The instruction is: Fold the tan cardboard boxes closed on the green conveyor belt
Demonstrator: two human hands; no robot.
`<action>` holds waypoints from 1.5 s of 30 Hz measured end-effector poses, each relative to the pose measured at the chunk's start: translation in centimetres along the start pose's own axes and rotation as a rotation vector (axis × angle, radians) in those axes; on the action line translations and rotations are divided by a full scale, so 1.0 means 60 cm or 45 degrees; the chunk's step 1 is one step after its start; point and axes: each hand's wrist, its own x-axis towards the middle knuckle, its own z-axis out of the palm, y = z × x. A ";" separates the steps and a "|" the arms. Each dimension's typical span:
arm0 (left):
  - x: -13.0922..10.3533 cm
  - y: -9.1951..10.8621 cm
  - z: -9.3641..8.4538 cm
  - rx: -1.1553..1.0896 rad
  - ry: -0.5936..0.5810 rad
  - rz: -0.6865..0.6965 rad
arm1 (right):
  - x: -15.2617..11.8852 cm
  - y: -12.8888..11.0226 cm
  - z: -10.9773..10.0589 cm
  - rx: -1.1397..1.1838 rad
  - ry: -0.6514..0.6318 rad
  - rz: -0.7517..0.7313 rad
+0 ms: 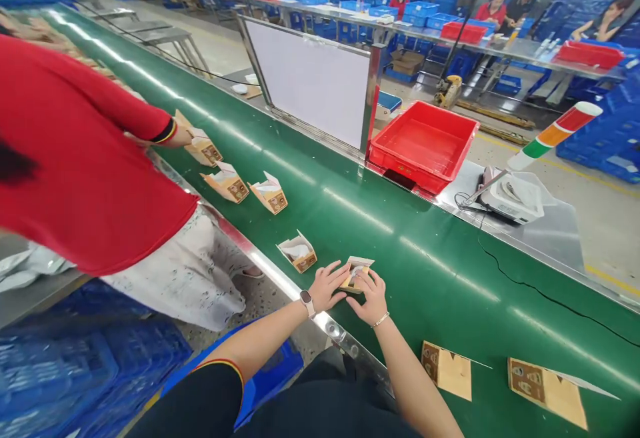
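Observation:
In the head view, a small brown-and-cream cardboard box lies on the green conveyor belt with its top flap raised and something whitish inside. From the left, my left hand holds the box's side, fingers stretched along its edge. My right hand grips the opposite side, its fingers bent over the opening. Both thumbs are near the front of the box. Just left of my hands sits another open box with a white item in it. What the contents are I cannot make out.
Flat-lying open cartons rest on the belt at right. Farther left, a co-worker in a red shirt reaches to more boxes. Across the belt stand a white panel, a red tray and a signal light.

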 end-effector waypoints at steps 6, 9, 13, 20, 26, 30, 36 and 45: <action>0.032 0.033 -0.005 -0.046 -0.144 0.008 | 0.003 -0.005 -0.047 -0.093 -0.286 0.168; 0.057 0.048 -0.003 -0.090 -0.199 -0.043 | -0.003 -0.001 -0.049 0.141 -0.133 0.314; 0.059 0.059 0.030 -0.207 -0.063 -0.191 | -0.027 -0.009 -0.018 0.337 0.461 0.789; 0.042 0.069 0.081 -0.434 0.464 -0.403 | -0.032 -0.002 -0.020 0.422 0.524 0.969; 0.044 0.081 0.079 -0.495 0.244 -0.351 | -0.061 -0.001 -0.060 -0.154 0.258 0.498; 0.046 0.089 0.082 -0.589 0.006 -0.418 | -0.061 0.012 -0.086 -0.241 -0.125 0.566; 0.046 0.105 0.101 -0.745 -0.095 -0.485 | -0.019 0.035 -0.112 0.218 -0.358 0.855; 0.037 0.104 0.124 -0.821 -0.182 -0.465 | -0.055 0.005 -0.099 0.884 0.183 1.473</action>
